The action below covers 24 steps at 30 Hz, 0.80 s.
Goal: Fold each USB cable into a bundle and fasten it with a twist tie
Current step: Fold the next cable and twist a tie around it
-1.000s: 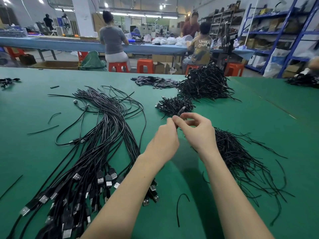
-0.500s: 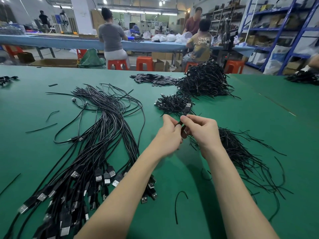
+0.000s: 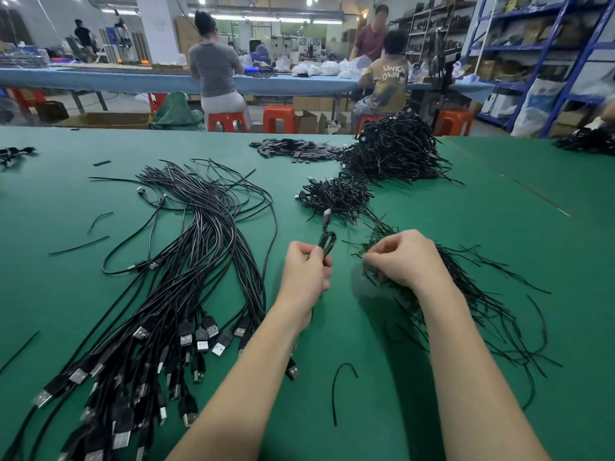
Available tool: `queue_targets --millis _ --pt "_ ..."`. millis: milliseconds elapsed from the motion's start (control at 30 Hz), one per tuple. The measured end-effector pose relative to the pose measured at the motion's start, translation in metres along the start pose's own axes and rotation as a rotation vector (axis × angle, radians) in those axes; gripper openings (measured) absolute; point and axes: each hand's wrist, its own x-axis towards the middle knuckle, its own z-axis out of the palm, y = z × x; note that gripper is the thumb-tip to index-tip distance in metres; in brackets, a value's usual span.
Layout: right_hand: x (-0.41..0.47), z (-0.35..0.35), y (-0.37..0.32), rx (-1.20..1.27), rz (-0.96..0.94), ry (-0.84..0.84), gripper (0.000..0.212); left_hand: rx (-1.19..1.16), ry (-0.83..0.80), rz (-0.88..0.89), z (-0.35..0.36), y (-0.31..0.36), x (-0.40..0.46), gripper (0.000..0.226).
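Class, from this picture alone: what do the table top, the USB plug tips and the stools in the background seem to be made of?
Table top: apparently a matte green mat or felt-like covering; no glare, a seam line shows.
USB plug tips: bright metal, probably steel; silvery and reflective against black housings.
Stools: likely moulded plastic; uniform orange, slightly glossy.

Orange stools point(image 3: 279, 118) beyond green table point(image 3: 499, 247)

The left hand point(image 3: 304, 277) grips a folded USB cable point(image 3: 326, 242) upright. The right hand point(image 3: 404, 259), fingers curled, pinches into the twist tie pile point(image 3: 472, 301) on the green table point(image 3: 499, 227).

Green table point(image 3: 466, 227), loose cables point(image 3: 186, 277), ties point(image 3: 466, 294)
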Motion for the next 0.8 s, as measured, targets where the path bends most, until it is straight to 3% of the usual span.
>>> queue_targets --millis 167,333,400,500,567,667,800 --pt "-0.003 0.010 0.000 -0.301 0.158 -0.055 0.036 -0.149 0.018 -0.065 -0.013 -0.001 0.000 0.011" --pt "-0.005 0.017 -0.003 -0.367 0.135 -0.093 0.026 -0.132 0.009 -0.049 -0.011 -0.002 -0.002 0.012" --pt "-0.003 0.012 -0.004 -0.240 0.111 -0.164 0.020 -0.102 -0.004 -0.034 -0.008 -0.003 -0.003 0.012" --pt "-0.003 -0.007 -0.005 0.158 0.087 -0.211 0.014 -0.081 -0.005 -0.030 -0.009 -0.003 -0.004 0.011" --pt "-0.004 -0.016 -0.002 0.365 0.068 -0.067 0.008 -0.078 -0.004 -0.037 -0.010 -0.001 -0.003 0.010" --pt "-0.005 -0.015 0.005 0.473 -0.055 0.157 0.007 -0.065 -0.013 -0.045 -0.010 0.000 -0.004 0.008" --pt "-0.010 -0.007 -0.007 0.550 -0.393 -0.081 0.015 -0.082 -0.029 -0.041 -0.008 0.001 -0.006 0.008"
